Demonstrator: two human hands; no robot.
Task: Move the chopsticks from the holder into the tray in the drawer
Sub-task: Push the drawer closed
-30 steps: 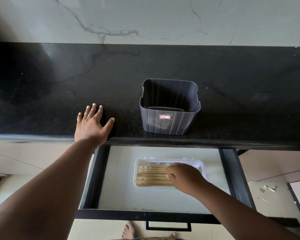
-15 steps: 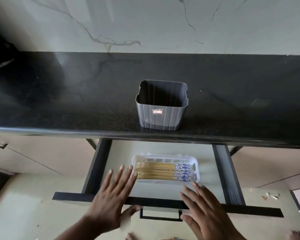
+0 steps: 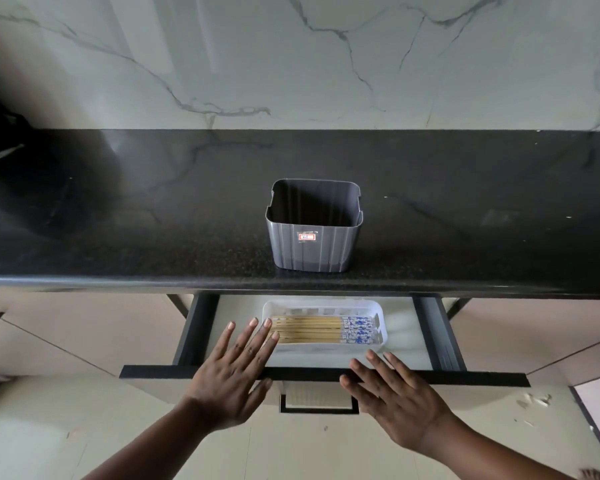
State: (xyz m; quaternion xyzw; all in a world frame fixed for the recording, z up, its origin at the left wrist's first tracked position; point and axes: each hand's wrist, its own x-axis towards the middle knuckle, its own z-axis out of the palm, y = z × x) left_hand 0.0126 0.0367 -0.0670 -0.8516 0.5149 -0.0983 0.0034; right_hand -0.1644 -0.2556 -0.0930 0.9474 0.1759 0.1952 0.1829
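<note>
1. While the drawer (image 3: 326, 374) stands pulled out below the black counter (image 3: 118, 244), the left hand (image 3: 234, 368) lies at about seven o'clock in the view, palm down over the drawer's dark front edge. Its fingers are straight and spread, with the tips reaching over the left end of the white tray (image 3: 380, 318). It holds nothing.

2. At six o'clock from the holder, inside the tray, the chopsticks (image 3: 323, 329) lie flat in a neat row. Their plain wooden lengths point toward nine o'clock and their blue-patterned ends toward three o'clock.

3. Up at twelve o'clock from the tray, the grey holder (image 3: 314, 245) stands upright on the counter near its front edge. Nothing shows inside it, so the transfer appears complete.

4. At about five o'clock in the view, the right hand (image 3: 400, 401) is open against the drawer front. Its fingers are straight and slightly fanned, and they grip nothing. Whether the palm presses the panel or hovers just off it cannot be told.

5. The step in hand looks like closing the drawer. The next move calls for an even push toward twelve o'clock from both palms. The left fingertips must first clear the tray and the gap under the counter edge, or they could be caught.
</note>
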